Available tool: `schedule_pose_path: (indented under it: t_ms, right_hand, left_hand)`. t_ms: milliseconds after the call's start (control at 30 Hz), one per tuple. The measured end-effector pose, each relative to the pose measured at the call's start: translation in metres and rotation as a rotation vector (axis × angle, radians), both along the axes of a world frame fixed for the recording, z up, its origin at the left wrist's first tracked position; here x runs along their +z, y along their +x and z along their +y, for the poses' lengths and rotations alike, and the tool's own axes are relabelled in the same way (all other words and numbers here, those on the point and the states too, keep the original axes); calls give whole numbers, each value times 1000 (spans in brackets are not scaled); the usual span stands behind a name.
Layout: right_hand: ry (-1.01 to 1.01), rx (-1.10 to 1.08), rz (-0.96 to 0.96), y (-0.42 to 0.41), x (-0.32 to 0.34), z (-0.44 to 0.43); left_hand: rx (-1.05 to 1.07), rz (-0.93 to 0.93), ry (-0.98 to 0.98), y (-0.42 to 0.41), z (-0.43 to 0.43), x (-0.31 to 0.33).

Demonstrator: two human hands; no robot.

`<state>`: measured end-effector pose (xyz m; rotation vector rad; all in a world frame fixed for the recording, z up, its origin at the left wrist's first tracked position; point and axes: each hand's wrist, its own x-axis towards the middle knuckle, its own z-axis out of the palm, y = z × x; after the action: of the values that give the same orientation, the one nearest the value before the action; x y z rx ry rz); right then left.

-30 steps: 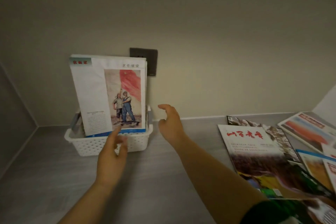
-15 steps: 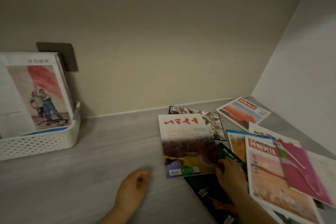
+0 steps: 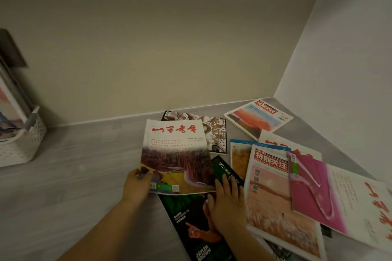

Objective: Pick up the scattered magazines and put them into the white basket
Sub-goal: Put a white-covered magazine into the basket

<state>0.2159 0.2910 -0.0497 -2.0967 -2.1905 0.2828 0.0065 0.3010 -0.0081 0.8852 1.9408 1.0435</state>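
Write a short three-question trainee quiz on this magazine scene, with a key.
1. True or false: the left hand grips the lower left corner of the red-titled magazine.
2. Where do the right hand's fingers rest? A) on the pink magazine B) on the black and green magazine C) on the white basket
3. Fill in: the basket sits at the far ____ edge of the view.

Key: 1 true; 2 B; 3 left.
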Motion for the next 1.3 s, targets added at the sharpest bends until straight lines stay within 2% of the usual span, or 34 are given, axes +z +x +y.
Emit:
schedule_pose_path:
  t_ms: [67,167,300,367,433,533,600,667,800,1133,1300]
  right_hand:
    - [-3,8,8,0,-1,1]
    - [1,3,16,1,-2,1]
    - [38,-12,116,4,5,4]
    - [85,-100,342,3,12,6]
    - [73,-232,669,-5,28,11]
    - [-163,-404,1167,-28,58,26]
    - [-333,-406,1479,-41,75,33]
    - [-352,-310,1656,-56,91,34]
    - [-299,-130,1681,-105,113,30]
    - [-300,156,1383,-299,146,24]
    - [-214,227,1269,-392,171,41]
  left_hand:
    - [-57,22,-41,3,6,5]
    - [-154,161,-87,4,4,4]
    - [-112,177,25,7,-14,5]
    - [-75,90,104,5,-21,13]
    - [-59,-44,156,-2,-28,29]
    - [-98,-153,204,-18,-38,50]
    - [-145,-193,235,-31,-46,60]
    - [-173,-195,274,-51,-55,68]
    - [-159,-98,311,-112,-69,78]
    - [207,158,415,-296,-68,110]
    - [280,209,481,-386,-64,140]
